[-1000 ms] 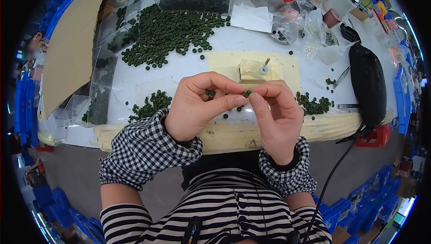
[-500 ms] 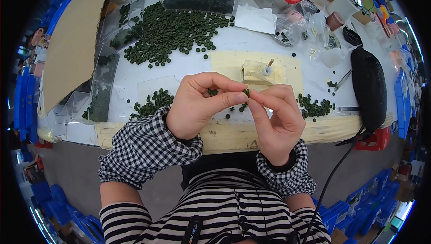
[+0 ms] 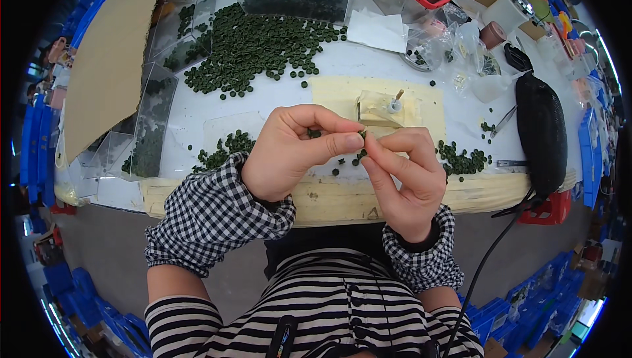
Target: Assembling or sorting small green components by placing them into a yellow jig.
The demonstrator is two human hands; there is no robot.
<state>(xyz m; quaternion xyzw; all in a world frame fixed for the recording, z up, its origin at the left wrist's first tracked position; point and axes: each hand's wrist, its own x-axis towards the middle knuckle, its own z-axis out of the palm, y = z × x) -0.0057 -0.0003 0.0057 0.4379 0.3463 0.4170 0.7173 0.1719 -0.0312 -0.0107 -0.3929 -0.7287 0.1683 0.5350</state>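
Over the near part of the table my two hands meet at the fingertips. My left hand (image 3: 289,151) pinches a small dark green disc (image 3: 363,133) between thumb and forefinger. Another green piece shows within the curl of its fingers. My right hand (image 3: 411,177) has its fingers bent, its thumb and forefinger close together beside the disc; anything held between them is too small to make out. Behind the hands stands a small tape-wrapped block (image 3: 385,109) with a brown-tipped peg in a pale sleeve (image 3: 396,102). A few loose green discs lie below the fingertips.
A large spread of green discs (image 3: 253,49) covers the table's back left, beside clear trays (image 3: 296,4). Smaller piles lie at left (image 3: 227,149) and right (image 3: 463,158). Cardboard (image 3: 108,62) leans at far left; a black pouch (image 3: 541,131), tweezers (image 3: 504,121) and plastic bags are right.
My right thumb and forefinger have shifted slightly down and away from the left fingertips. The left hand keeps its pinch on the disc, nearly still.
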